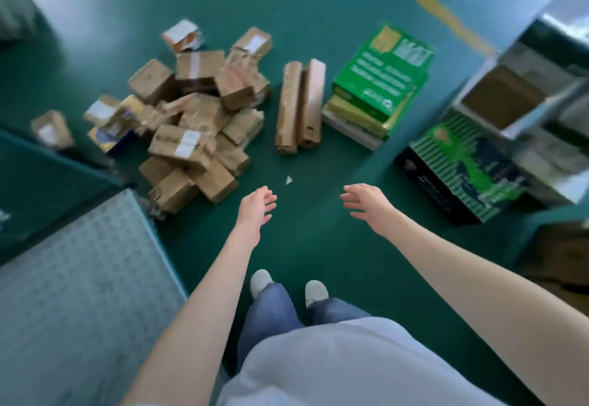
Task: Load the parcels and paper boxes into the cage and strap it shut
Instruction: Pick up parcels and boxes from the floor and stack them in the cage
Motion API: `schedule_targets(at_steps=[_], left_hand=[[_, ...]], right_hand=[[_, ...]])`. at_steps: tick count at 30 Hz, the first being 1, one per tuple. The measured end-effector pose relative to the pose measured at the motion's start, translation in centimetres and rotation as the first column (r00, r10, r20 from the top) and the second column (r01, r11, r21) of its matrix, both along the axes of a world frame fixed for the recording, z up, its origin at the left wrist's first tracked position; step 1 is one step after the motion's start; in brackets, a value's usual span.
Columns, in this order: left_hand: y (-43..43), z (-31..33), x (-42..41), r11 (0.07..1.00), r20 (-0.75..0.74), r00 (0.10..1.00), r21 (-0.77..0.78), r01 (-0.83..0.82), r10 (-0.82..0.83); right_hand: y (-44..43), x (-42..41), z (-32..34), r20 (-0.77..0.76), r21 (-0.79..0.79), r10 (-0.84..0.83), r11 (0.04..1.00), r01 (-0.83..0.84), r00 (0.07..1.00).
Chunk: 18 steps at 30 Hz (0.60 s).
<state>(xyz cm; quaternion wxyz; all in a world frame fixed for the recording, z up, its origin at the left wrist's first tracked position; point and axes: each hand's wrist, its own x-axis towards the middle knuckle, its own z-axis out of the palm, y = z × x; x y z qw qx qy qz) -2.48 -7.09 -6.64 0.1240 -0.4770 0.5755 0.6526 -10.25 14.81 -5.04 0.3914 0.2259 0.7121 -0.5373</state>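
Note:
A heap of several brown taped parcels point(191, 125) lies on the green floor ahead to the left. Two long brown parcels point(301, 106) lie side by side right of the heap. A stack of green paper boxes point(379, 83) stands further right, and a dark box with green stripes point(462, 170) sits nearer me. My left hand point(255, 211) and my right hand point(366, 205) reach forward above the bare floor, fingers loosely spread and holding nothing. The cage's patterned floor point(79, 278) with its green frame lies at the lower left.
An open grey carton stack point(526, 109) stands at the right edge. A yellow floor line point(439, 10) runs at the top right. A small white scrap point(288, 180) lies on the floor between my hands. My shoes point(287, 286) stand below.

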Motion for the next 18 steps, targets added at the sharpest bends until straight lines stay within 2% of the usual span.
schedule_targets(at_steps=[4,8,9,13,18], left_hand=[[6.0,0.5,-7.5,0.966,-0.028,0.966,-0.009,0.258,-0.258],[10.7,0.7,-13.2,0.9,-0.047,0.899,-0.01,0.435,-0.435],[13.3,0.6,-15.9,0.858,-0.036,0.857,0.001,0.514,-0.514],[16.2,0.2,-19.7,0.814,-0.028,0.814,0.019,0.58,-0.58],[21.1,0.6,-28.1,0.721,-0.016,0.722,0.029,0.692,-0.692]], right_hand=[[7.5,-1.7,-0.1,-0.002,0.018,-0.254,0.967,0.254,0.967],[12.3,-2.6,-0.3,0.006,0.014,-0.436,0.9,0.436,0.9],[14.4,-3.4,-0.4,0.013,0.018,-0.516,0.856,0.516,0.856],[16.4,-4.7,-0.8,0.025,0.016,-0.603,0.798,0.602,0.798],[20.0,-10.5,-0.6,0.012,0.007,-0.729,0.684,0.729,0.684]])
